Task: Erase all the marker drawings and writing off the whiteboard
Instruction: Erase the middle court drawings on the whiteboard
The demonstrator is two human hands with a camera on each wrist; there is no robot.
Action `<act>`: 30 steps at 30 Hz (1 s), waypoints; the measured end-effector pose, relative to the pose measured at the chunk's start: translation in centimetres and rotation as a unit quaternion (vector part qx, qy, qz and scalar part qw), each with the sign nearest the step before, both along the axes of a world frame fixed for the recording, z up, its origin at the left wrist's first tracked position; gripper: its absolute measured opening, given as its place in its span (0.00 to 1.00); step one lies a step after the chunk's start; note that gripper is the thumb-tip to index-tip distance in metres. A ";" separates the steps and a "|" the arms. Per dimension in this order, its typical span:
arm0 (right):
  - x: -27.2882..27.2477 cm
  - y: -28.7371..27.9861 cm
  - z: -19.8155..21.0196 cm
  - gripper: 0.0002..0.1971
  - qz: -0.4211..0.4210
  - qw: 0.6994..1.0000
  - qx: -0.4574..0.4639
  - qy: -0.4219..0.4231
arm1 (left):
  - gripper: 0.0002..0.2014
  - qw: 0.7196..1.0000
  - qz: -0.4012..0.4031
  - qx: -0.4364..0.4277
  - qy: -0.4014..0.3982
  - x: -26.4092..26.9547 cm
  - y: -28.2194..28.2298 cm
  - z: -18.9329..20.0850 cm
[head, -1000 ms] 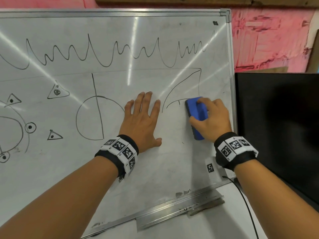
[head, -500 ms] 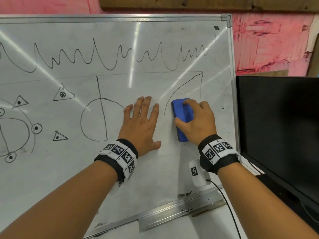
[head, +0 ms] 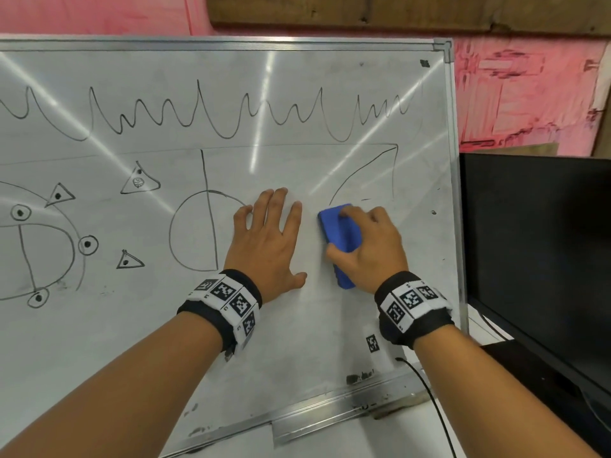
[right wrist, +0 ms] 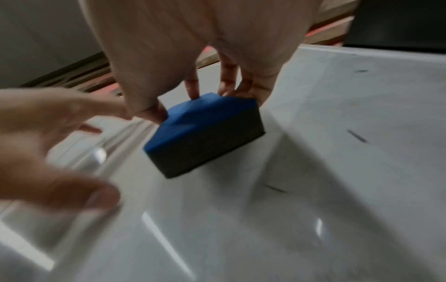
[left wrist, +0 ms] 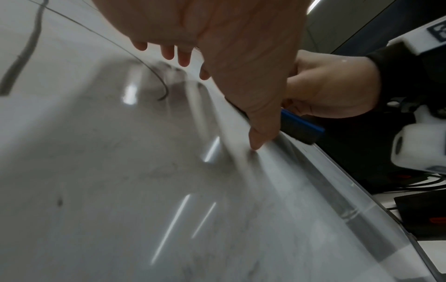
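Forearms bare, no sleeves seen. Black band (head: 221, 305) worn on left wrist, lower centre of frame, ringed by white square-code tags. Matching band (head: 415, 307) worn on right wrist, lower right; black cable (head: 429, 401) trailed below it.

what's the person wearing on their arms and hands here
Both forearms are bare, with no sleeves or gloves. The left hand and right hand each have a black wristband carrying a row of white square tiles printed with black coded markers. A thin black cable trails below the right wrist.
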State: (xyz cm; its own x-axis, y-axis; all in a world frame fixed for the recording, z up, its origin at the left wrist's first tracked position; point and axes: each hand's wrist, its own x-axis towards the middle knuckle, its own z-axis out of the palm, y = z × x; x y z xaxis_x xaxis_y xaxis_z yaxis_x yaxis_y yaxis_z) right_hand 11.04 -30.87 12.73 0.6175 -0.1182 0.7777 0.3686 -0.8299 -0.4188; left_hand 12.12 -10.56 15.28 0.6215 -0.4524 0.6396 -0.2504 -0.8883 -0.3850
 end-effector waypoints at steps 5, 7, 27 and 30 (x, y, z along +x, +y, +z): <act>-0.7 -0.1 -0.8 0.29 0.027 0.998 -0.057 0.018 | 0.59 1.000 -0.003 0.001 0.006 0.2 -0.3 -0.3; -0.7 -0.6 -1.4 0.29 0.024 0.997 -0.068 0.024 | 0.59 1.000 -0.006 -0.004 0.010 0.2 -0.6 -0.1; 0.9 -6.4 0.7 0.28 -0.053 0.995 0.089 0.001 | 0.61 1.000 -0.015 0.017 0.014 1.5 -3.1 2.2; 0.9 -7.0 0.2 0.28 -0.061 0.989 0.131 -0.001 | 0.61 1.000 -0.016 0.019 0.010 1.4 -3.1 2.3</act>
State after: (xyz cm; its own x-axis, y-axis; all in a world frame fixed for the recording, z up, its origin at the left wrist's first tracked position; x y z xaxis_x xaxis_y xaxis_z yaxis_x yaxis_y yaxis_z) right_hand 11.90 -37.86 12.89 0.5850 -0.3903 0.7110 0.2725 -0.7310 -0.6255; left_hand 13.56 -13.61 17.57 0.6184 -0.4962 0.6093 -0.2863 -0.8644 -0.4134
